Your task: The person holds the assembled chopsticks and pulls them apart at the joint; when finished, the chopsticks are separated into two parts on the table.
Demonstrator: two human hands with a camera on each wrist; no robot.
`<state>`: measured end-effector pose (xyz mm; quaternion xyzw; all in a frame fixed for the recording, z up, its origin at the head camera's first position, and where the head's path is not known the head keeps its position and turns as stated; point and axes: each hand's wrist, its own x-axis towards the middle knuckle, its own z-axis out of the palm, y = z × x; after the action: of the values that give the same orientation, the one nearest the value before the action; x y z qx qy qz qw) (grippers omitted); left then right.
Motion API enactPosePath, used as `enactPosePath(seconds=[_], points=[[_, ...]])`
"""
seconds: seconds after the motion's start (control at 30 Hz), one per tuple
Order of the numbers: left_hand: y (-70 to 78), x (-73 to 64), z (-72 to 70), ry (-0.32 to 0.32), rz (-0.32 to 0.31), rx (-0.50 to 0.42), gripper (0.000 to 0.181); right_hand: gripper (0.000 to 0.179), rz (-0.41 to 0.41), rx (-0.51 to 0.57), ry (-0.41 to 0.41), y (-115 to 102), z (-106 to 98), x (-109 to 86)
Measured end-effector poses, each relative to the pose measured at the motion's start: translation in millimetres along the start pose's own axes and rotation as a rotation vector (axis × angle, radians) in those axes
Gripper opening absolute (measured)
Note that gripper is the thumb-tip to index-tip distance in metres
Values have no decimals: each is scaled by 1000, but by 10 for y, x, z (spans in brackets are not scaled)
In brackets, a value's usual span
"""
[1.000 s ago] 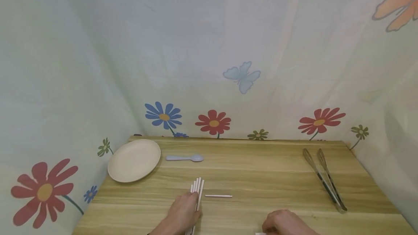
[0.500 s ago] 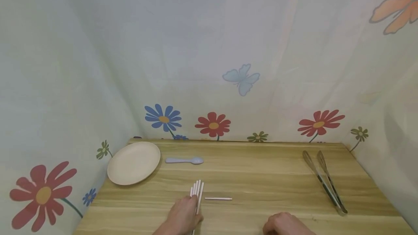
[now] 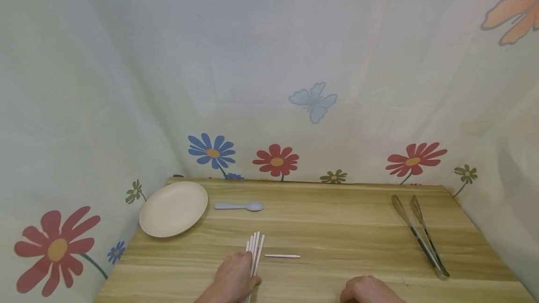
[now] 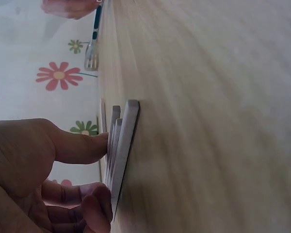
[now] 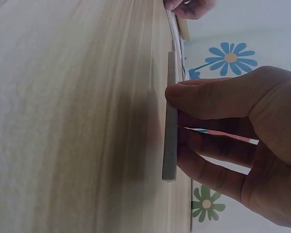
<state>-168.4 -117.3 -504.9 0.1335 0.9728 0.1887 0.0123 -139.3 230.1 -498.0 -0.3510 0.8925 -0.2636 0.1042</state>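
Observation:
My left hand grips several slim white chopsticks lying together on the wooden table. In the left wrist view, its thumb is against one side of the square-ended chopsticks, with curled fingers at the other. A short white stick lies crosswise just right of the bundle. My right hand is low at the frame's front edge. In the right wrist view, its thumb and fingers pinch a pale, square-edged stick with a groove near one end, close over the table. In the head view the hand hides this stick.
A cream plate sits at the table's back left corner, a pale lilac spoon beside it. Tongs lie spread at the right. Flower-printed cloth hangs at the back and both sides.
The head view shifts slightly, and the pale stick end by my right hand has slipped out of its frame. Both hands keep nearly the same places and their hold.

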Motion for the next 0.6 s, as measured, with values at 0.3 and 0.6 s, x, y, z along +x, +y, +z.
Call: enactPosePath(seconds=[0.3, 0.6], points=[[-15, -6, -22, -15, 6, -24, 33, 11, 2, -23, 9, -16, 25, 2], [-22, 2, -16, -8, 34, -36, 28, 15, 20, 0, -24, -17, 32, 10]])
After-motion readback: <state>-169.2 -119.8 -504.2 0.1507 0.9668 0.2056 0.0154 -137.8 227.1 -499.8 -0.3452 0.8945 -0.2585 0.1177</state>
